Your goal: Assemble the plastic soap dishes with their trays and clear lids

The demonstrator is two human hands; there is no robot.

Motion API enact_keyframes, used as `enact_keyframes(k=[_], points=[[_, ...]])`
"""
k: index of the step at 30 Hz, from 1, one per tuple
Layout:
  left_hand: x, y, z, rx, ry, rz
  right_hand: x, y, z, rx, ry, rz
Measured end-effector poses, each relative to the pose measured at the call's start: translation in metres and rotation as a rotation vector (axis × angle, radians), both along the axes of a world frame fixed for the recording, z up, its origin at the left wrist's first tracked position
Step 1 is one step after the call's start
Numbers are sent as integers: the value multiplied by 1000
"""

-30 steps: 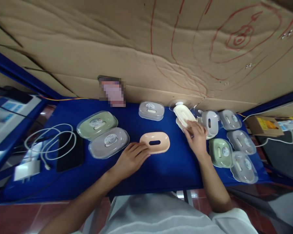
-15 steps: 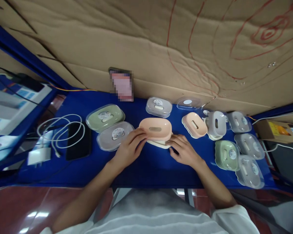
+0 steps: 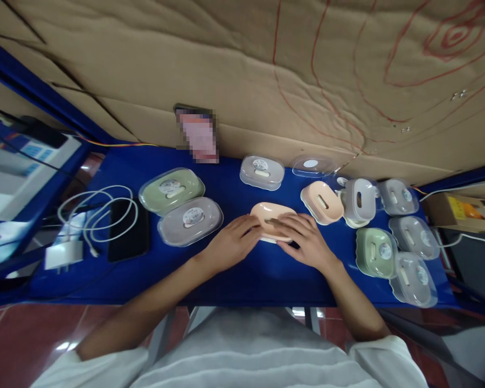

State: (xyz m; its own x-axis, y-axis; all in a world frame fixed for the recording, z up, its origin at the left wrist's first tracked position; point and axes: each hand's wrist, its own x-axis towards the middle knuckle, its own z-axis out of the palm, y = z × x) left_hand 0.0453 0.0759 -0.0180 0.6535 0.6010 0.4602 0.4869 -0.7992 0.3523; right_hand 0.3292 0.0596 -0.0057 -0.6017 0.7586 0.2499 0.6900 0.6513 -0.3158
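Observation:
A peach soap-dish tray (image 3: 271,213) sits on a cream base in the middle of the blue table (image 3: 242,275). My left hand (image 3: 231,242) and my right hand (image 3: 303,240) both press down on it, fingers laid over its near edge and top. To the right lies another peach tray (image 3: 322,201) and a grey one (image 3: 359,200). A clear lid (image 3: 310,165) rests behind them.
Lidded soap boxes lie at left, green (image 3: 172,189) and grey (image 3: 191,220), one (image 3: 262,171) at the back, and several at right (image 3: 376,251). A white cable (image 3: 99,215), charger (image 3: 62,254) and black phone (image 3: 128,230) lie at far left. A cardboard wall (image 3: 267,75) stands behind.
My right hand brought a cream base from the right to the centre. The peach tray was lifted onto it, and both hands now press it down, lower than half a second ago.

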Motion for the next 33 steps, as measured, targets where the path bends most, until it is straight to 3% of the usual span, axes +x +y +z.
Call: enact_keyframes(k=[5,13,16,21,24,27,29,33], points=[[10,3,-1,49,220,-7,4,0,5,-17,-72,0],[8,7,-8,101,187,36,-1,1,-10,37,-157,47],[7,8,-6,87,174,52,9,12,-5,88,-139,36],[3,6,-4,69,144,65,35,69,17,288,-89,-410],[0,7,-5,56,119,76,46,108,20,311,-127,-575],[-4,8,-7,50,108,95,47,125,20,324,-160,-687],[-4,9,-9,48,95,108,41,118,20,361,-174,-661],[-3,8,-14,12,1,194,11,72,17,416,-133,-397]])
